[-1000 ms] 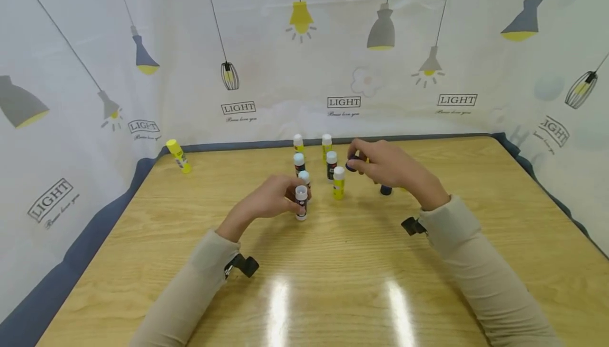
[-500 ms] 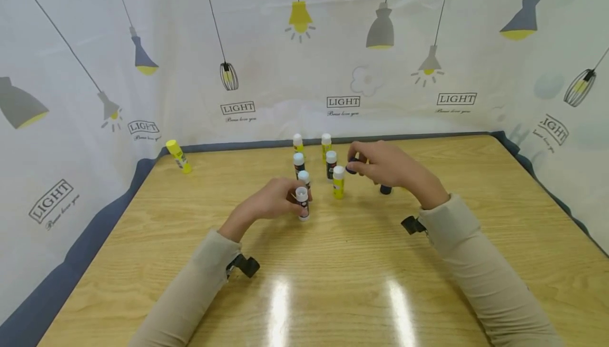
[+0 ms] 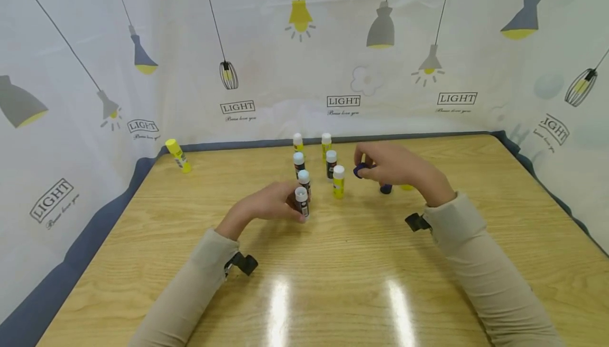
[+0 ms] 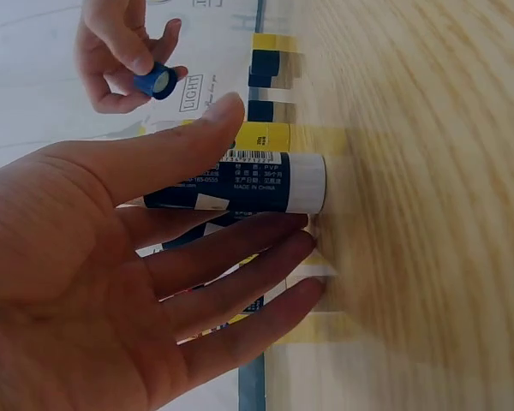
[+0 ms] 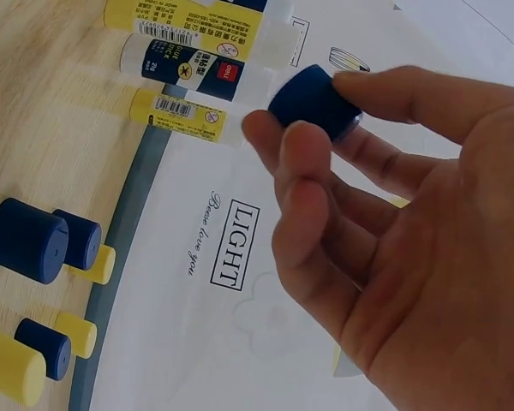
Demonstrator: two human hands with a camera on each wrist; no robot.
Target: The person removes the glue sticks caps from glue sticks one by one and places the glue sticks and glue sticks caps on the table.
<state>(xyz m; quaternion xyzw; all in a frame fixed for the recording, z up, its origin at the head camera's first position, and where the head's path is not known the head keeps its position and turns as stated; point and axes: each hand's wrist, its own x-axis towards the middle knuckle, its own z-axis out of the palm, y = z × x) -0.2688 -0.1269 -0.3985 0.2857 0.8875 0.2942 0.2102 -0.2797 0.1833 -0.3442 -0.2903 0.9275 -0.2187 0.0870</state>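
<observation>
My left hand (image 3: 266,201) is beside an uncapped dark-blue glue stick (image 3: 303,208), the nearest of the left row. In the left wrist view its fingers are spread and nearly straight behind the stick, with the thumb along the near side; the stick (image 4: 261,184) stands upright on the table. My right hand (image 3: 399,164) pinches a blue glue-stick cap (image 5: 313,103) between thumb and fingertips, held above the table right of the sticks. Close by stand another blue glue stick (image 3: 331,166) and a yellow glue stick (image 3: 338,185), both showing white tops.
More uncapped sticks, such as a yellow one (image 3: 326,146), stand in two rows toward the back. Several loose blue caps (image 5: 30,240) and yellow caps (image 5: 13,366) rest below my right hand. One yellow-capped glue stick (image 3: 178,156) stands far left. Printed cloth (image 3: 285,82) borders the table.
My left thumb has come down off the glue stick's side toward its base, and the fingers have loosened. My right hand has moved slightly right with the blue cap.
</observation>
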